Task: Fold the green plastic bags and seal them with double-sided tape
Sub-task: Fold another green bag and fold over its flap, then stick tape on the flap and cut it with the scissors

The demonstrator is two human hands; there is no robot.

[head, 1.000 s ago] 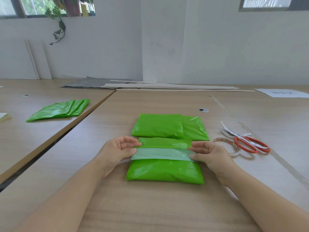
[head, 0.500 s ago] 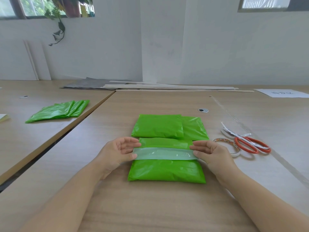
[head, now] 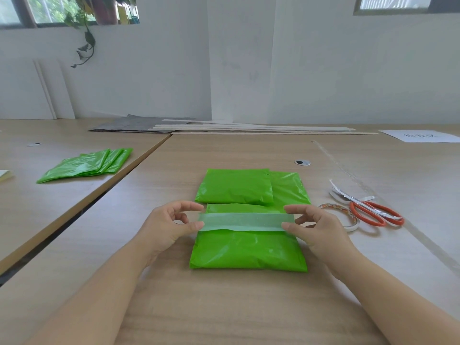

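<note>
Treat the folded glossy green plastic bag (head: 249, 250), flat on the pale wooden table (head: 224, 307), as light, limp and slippery; handle the flimsy translucent double-sided tape strip (head: 242, 222) across it by its ends, pinched by left hand (head: 171, 225) and right hand (head: 316, 229).

Before you on the table (head: 224, 307) lies a folded bag (head: 249, 250) with a tape strip (head: 242, 222) across it; two more bags (head: 234, 186) lie just behind, the tape roll (head: 348, 217) and scissors (head: 373, 212) to their right.
</note>
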